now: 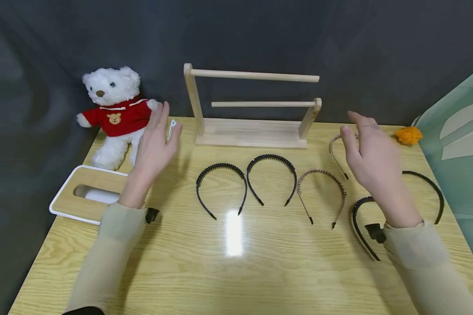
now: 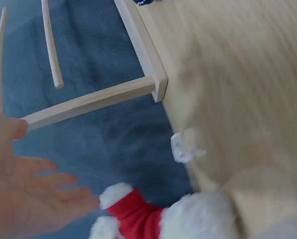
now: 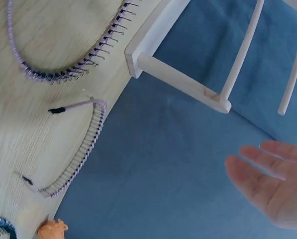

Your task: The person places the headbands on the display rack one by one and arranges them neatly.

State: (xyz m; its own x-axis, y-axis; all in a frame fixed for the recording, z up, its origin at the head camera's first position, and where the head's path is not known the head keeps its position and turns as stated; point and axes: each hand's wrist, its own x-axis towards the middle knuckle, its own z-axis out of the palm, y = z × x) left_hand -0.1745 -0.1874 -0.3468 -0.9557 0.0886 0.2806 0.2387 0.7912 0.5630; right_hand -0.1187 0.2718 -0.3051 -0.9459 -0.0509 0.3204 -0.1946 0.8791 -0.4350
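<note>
My left hand (image 1: 153,142), fingers straight and holding nothing, is raised in front of the teddy bear (image 1: 112,124) at the left. My right hand (image 1: 374,157) is also raised with extended fingers, above the headbands on the right; its palm (image 3: 287,191) faces the rack in the right wrist view. Two black toothed headbands (image 1: 220,166) (image 1: 272,156) lie mid-table. Beside them is a brownish-pink headband (image 1: 321,172). A second pinkish one (image 3: 83,157) lies partly behind my right hand. Two more black headbands (image 1: 356,221) (image 1: 439,197) lie partly under the right forearm.
A wooden rack (image 1: 252,133) with two horizontal rods stands at the table's back edge. A wood-topped tissue box (image 1: 68,203) sits at the left. Near the left hand is a small white object (image 1: 172,127). An orange item (image 1: 407,135) lies at the back right corner.
</note>
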